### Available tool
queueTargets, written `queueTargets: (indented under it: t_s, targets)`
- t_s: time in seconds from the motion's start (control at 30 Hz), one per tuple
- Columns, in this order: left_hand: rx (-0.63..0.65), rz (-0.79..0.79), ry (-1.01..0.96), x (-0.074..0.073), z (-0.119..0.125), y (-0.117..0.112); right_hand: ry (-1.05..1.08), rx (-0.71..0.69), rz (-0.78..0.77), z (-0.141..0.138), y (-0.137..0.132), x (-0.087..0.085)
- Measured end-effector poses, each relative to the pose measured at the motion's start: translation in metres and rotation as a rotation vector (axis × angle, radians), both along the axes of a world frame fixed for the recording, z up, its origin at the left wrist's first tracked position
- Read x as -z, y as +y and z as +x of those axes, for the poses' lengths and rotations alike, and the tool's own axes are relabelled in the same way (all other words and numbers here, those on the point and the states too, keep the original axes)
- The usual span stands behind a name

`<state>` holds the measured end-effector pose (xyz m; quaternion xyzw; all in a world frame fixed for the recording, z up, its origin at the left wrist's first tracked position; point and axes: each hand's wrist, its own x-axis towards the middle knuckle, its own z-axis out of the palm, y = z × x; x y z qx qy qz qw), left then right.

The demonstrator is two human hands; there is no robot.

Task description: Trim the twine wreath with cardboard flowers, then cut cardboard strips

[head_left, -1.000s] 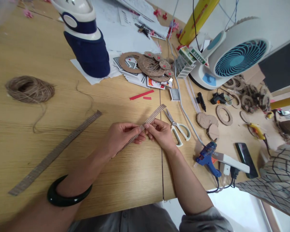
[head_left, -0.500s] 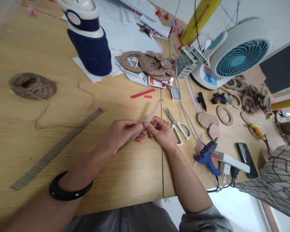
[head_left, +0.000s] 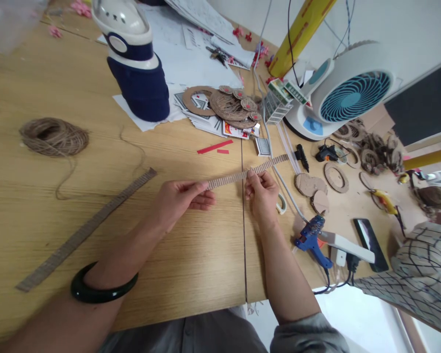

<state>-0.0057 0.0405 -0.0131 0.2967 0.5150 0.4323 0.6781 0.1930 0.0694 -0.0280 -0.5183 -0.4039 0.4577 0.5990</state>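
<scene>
Here I am, my left hand (head_left: 178,206) and right hand (head_left: 262,196) pinching fingers firmly on each end of the corrugated cardboard strip (head_left: 248,172), stretched level above the wooden table (head_left: 95,235), with an even, gentle tension to spare the ridges.

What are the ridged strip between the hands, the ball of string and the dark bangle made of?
The ridged strip looks like corrugated cardboard, matte brown, its wavy core showing. The ball of twine looks like jute, dull and fibrous. The bangle is glossy and near-black, perhaps stone or plastic; the look cannot settle which.
</scene>
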Motion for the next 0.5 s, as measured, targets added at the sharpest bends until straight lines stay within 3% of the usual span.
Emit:
queueTargets:
  t_s: [0.13, 0.3, 0.5]
  targets:
    - [-0.043, 0.022, -0.01, 0.0, 0.001, 0.0, 0.05, -0.03, -0.02, -0.003, -0.004, -0.002]
    - [0.011, 0.047, -0.015, 0.002, 0.003, -0.001, -0.084, -0.387, -0.141, -0.017, -0.017, 0.003]
    - [-0.036, -0.002, -0.017, 0.001, 0.004, -0.001, -0.121, -0.304, -0.128, -0.022, -0.019, 0.009]
